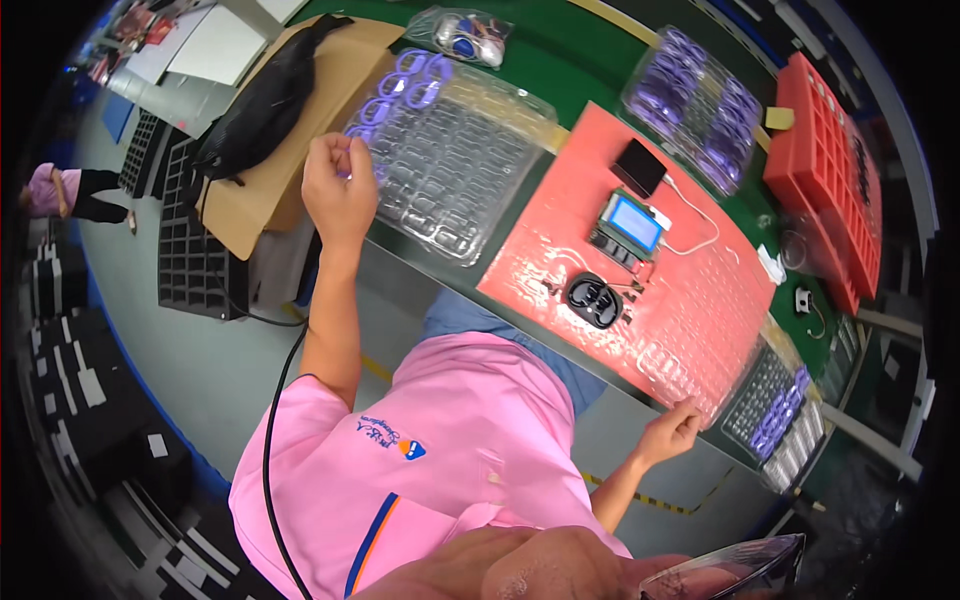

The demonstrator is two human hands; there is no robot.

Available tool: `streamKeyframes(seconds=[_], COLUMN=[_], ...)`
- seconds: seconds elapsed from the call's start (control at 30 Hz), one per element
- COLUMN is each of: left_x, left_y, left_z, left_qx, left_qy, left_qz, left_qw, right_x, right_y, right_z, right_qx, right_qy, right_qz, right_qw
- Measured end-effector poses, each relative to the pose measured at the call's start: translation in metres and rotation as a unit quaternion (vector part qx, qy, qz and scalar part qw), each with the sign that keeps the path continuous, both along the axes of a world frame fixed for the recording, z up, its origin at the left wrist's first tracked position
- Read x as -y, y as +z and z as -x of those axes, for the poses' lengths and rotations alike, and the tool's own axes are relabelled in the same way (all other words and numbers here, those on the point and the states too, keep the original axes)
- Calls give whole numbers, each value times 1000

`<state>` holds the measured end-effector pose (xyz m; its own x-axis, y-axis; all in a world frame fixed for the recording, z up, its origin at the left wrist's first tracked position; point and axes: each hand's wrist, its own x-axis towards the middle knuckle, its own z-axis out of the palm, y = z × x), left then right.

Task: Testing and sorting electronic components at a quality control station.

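My left hand (342,190) is raised at the left end of the bench, with curled fingers close to the purple ring-shaped parts (372,112) in a clear blister tray (455,150). Whatever lies inside those fingers is hidden. Down at the near right corner of the red mat (545,225), my right hand (672,432) has its fingers pinched together; I cannot make out anything between them. On the mat are a circuit board with a lit blue display (632,222), a black box (639,167) joined by a white cable, and a round black fixture (593,300).
A clear tray of purple rings (735,125) stands at the back, beside red compartment trays (815,150). At right lies a smaller tray with purple parts (782,415). Cardboard (345,60) bears a black bag (265,100). A black cable (268,440) hangs beside my left arm.
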<state>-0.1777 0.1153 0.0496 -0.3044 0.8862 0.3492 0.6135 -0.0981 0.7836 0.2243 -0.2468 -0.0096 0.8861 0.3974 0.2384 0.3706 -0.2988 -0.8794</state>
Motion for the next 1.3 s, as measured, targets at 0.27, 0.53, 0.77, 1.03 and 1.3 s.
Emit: streamKeyframes(seconds=[0.27, 0.53, 0.77, 1.03, 1.3], left_x=[-76, -180, -190, -187, -63], left_y=[-5, -93, -92, -84, -20], left_z=[-42, 63, 38, 47, -32], left_qx=[-276, -335, -281, -296, -41], left_qy=[-122, -205, -257, -232, -233], left_qz=[-139, -60, -28, -114, -111], left_qw=[943, 918, 924, 920, 965], right_x=[-34, -36, 51, 109, 61], right_y=[37, 61, 68, 35, 27], right_z=[5, -60, -199, -335, -342], right_qx=[90, 174, 159, 238, 305], right_qy=[45, -35, -196, -174, -53], right_qz=[0, 5, -104, 219, 419], right_qw=[995, 984, 962, 930, 854])
